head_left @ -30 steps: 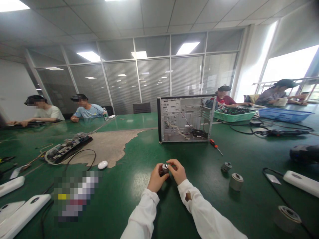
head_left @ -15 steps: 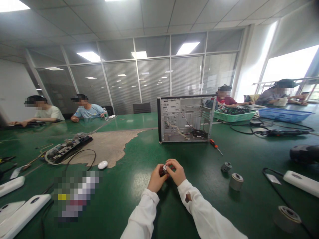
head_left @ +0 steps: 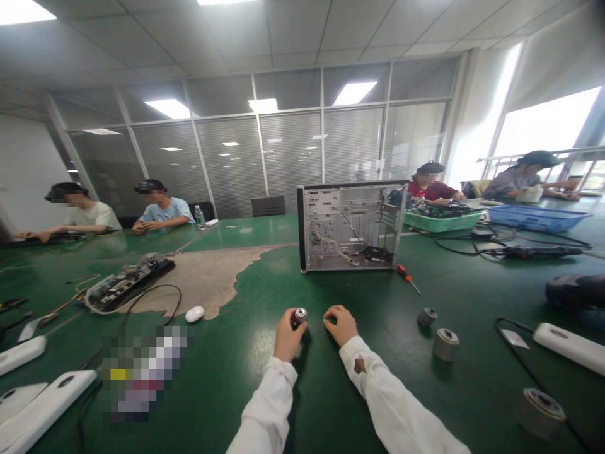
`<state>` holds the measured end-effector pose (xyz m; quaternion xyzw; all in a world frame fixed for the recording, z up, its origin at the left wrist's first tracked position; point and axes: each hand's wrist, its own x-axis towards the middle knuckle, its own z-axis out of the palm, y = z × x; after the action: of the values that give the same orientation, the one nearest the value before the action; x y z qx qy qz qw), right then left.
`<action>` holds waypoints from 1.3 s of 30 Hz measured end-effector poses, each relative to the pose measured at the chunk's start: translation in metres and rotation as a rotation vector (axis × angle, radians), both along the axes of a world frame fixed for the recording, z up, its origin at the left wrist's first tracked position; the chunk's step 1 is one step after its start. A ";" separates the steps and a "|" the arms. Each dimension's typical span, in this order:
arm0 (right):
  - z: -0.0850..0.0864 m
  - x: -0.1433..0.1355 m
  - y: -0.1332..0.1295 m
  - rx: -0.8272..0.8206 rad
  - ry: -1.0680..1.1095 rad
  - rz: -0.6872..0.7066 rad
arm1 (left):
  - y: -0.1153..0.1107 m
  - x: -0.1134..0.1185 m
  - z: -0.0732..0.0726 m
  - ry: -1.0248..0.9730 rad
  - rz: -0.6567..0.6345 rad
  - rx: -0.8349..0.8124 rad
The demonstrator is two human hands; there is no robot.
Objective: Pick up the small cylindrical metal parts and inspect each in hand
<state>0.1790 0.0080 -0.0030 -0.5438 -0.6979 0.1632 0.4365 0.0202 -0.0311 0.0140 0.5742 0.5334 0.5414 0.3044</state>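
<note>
Cylinder, small and metallic (head_left: pixel 300 314), pinched in my left hand (head_left: pixel 288 335) over the green table (head_left: pixel 265 391).
My left fingers close round the cylinder, its silvery end facing up; my right hand (head_left: pixel 341 324) rests just beside it, loosely curled and holding nothing; an open computer case (head_left: pixel 350 226) stands upright beyond both hands; a red-handled screwdriver (head_left: pixel 407 278) and two similar cylinders (head_left: pixel 437 334) lie to my right; a white mouse (head_left: pixel 194 313) lies to my left.

Silver-grey small cylinder (head_left: pixel 300 314), white sleeves (head_left: pixel 378 403), green table (head_left: pixel 265 372) with a worn tan patch (head_left: pixel 212 274).
</note>
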 end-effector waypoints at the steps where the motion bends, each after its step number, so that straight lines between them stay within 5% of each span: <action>1: -0.003 0.000 0.001 -0.020 -0.002 -0.011 | 0.001 -0.003 0.000 -0.016 0.017 -0.007; 14: -0.010 0.042 0.023 -0.104 0.272 -0.147 | 0.008 -0.012 -0.008 -0.084 -0.031 -0.071; 27: -0.004 0.032 0.020 -0.034 0.131 -0.020 | 0.010 -0.013 -0.009 -0.126 0.012 -0.053; 30: 0.009 0.023 0.008 0.000 0.094 0.084 | 0.009 -0.014 -0.008 -0.125 0.016 -0.061; 35: 0.033 -0.004 -0.030 0.124 -0.137 0.459 | 0.006 -0.009 -0.007 -0.148 -0.151 -0.168; 39: 0.042 -0.014 -0.052 0.105 -0.319 0.491 | 0.003 -0.003 -0.003 -0.273 -0.189 -0.263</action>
<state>0.1655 -0.0444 0.0390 -0.3544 -0.8758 0.1400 0.2963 0.0173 -0.0286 0.0107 0.4983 0.4972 0.5090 0.4954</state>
